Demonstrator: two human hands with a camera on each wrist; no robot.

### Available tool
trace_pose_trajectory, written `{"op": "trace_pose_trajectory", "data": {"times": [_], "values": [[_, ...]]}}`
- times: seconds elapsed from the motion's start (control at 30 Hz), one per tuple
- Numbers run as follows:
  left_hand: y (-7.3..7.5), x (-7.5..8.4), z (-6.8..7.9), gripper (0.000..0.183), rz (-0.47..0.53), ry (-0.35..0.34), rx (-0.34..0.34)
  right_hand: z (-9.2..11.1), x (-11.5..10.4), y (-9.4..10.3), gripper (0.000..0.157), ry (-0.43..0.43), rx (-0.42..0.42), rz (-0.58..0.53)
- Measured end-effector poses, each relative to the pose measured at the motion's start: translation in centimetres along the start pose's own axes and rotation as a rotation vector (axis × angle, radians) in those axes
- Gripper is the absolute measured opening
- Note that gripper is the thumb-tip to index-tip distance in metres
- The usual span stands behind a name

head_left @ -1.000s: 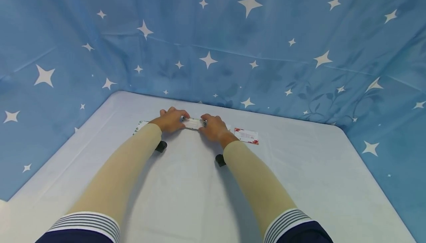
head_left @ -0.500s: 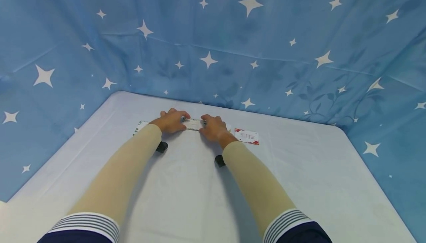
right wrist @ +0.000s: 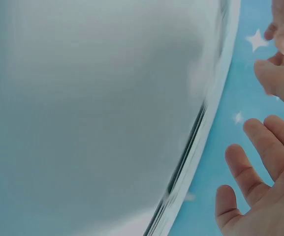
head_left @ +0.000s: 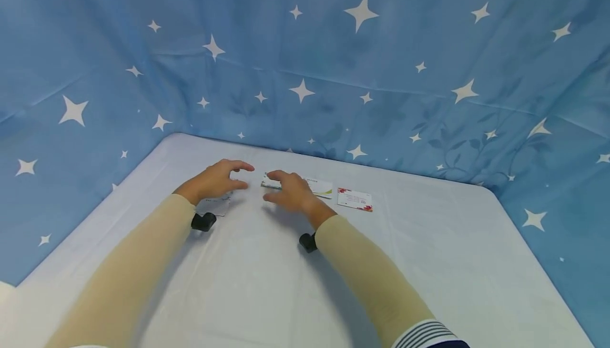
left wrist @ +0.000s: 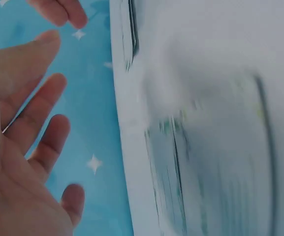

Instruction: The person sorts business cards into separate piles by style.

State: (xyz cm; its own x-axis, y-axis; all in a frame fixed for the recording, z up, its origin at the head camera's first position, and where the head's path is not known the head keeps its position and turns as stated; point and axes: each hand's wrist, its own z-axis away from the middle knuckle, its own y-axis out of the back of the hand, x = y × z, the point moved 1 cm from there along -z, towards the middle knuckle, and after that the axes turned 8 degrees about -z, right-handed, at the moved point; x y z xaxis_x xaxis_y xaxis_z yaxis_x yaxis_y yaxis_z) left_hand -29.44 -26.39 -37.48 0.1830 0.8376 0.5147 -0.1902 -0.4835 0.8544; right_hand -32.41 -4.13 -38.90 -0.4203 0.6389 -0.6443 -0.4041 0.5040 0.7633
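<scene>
My left hand (head_left: 214,181) is over the left side of the table, thumb and fingers apart and nothing between them. Below it lies a white card (head_left: 214,208), partly covered by the wrist; a blurred card (left wrist: 235,167) with green print fills the left wrist view. My right hand (head_left: 293,194) hovers with spread fingers beside a white card with a floral corner (head_left: 270,181). Partly behind that hand lies another white card (head_left: 321,187) with a yellow-green curve. In the right wrist view, thin card edges (right wrist: 186,152) run past my loosely bent fingers.
A white business card (head_left: 355,199) with red flowers lies right of my right hand. White cloth (head_left: 429,252) covers the table, and a blue star-patterned curtain (head_left: 324,62) hangs along its back and sides. A black wrist device (head_left: 204,222) sits under the left wrist.
Both hands have let go of the small card they held between them. The left hand has moved left, its fingers spreading; the right has shifted slightly left and down. The floral-cornered card now shows.
</scene>
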Motion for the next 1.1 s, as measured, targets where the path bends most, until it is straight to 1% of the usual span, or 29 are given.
{"op": "trace_pose_trajectory", "data": {"times": [0.1,0.17,0.3,0.37,0.47,0.53,0.67,0.8,0.87,0.97,1.1], "values": [[0.2,-1.4,1.7,0.054,0.042,0.028,0.003,0.1,-1.4,-0.9,0.061,0.047,-0.013,-0.008],[0.5,-2.6,2.8,0.054,0.054,0.047,0.006,0.0,-2.3,-1.7,0.062,0.058,-0.022,0.006],[0.6,-4.9,4.6,0.052,0.059,0.075,-0.001,-0.3,-3.5,-3.3,0.062,0.048,-0.041,0.046],[0.6,-5.9,5.4,0.052,0.066,0.106,-0.012,-0.5,-4.0,-4.1,0.062,0.044,-0.051,0.047],[0.7,-6.8,6.4,0.056,0.06,0.14,-0.03,-0.9,-4.6,-5.2,0.062,0.028,-0.072,0.045],[0.8,-7.3,6.9,0.059,0.056,0.147,-0.041,-1.2,-5.0,-5.9,0.063,0.018,-0.085,0.055],[0.8,-7.6,7.4,0.062,0.03,0.139,-0.058,-1.6,-5.6,-6.9,0.066,0.01,-0.106,0.136],[0.7,-7.8,7.3,0.056,0.009,0.123,-0.053,-1.9,-5.9,-7.4,0.064,0.006,-0.098,0.234],[0.6,-7.9,7.2,0.053,0.007,0.118,-0.045,-2.0,-6.0,-7.4,0.062,-0.001,-0.09,0.255],[0.6,-7.8,7.0,0.051,0.024,0.108,-0.039,-1.9,-6.0,-7.3,0.058,-0.001,-0.072,0.259],[0.9,-7.1,6.9,0.05,0.027,0.105,-0.033,-1.7,-5.8,-6.8,0.059,0.007,-0.068,0.216]]}}
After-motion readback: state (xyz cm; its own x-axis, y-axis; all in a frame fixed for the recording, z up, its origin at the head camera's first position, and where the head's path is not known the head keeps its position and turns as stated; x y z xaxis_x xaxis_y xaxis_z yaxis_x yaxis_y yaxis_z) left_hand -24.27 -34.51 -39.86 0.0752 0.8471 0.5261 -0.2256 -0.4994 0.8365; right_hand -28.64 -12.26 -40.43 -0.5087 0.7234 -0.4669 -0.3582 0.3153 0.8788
